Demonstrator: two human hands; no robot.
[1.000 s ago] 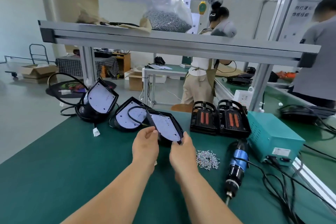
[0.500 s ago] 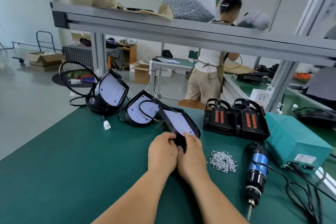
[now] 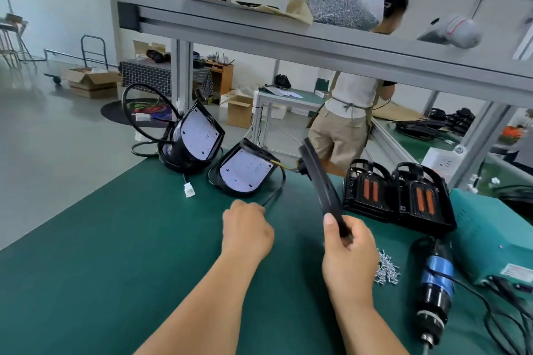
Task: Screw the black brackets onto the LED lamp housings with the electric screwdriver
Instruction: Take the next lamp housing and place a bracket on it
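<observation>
Evidently working early in the job. Leaving the far-left LED lamp housing [image 3: 199,135] propped on the green mat [image 3: 101,268], white board facing up, cable looping behind, no bracket visibly fitted. Leaving the second housing [image 3: 245,174] just beside it in the same state, with its black cable [image 3: 274,196] trailing toward the near edge. Curling the left hand [image 3: 246,232] low over the mat, right at that cable's end; impossible to tell whether pinching it or holding nothing. Gripping a third housing [image 3: 317,179] in the right hand [image 3: 347,251], thumb and curled fingers clamping its near edge, holding it up edge-on above the mat and so hiding its face. Keeping a pair of black units [image 3: 372,193] with orange inserts behind it, perhaps finished pieces, though not certain. Lying idle further right: loose screws [image 3: 386,268], then the electric screwdriver [image 3: 434,288], untouched, beside a teal power box [image 3: 496,239]. Judging from this, leaving nearly all the driving undone: at least three housings waiting.
</observation>
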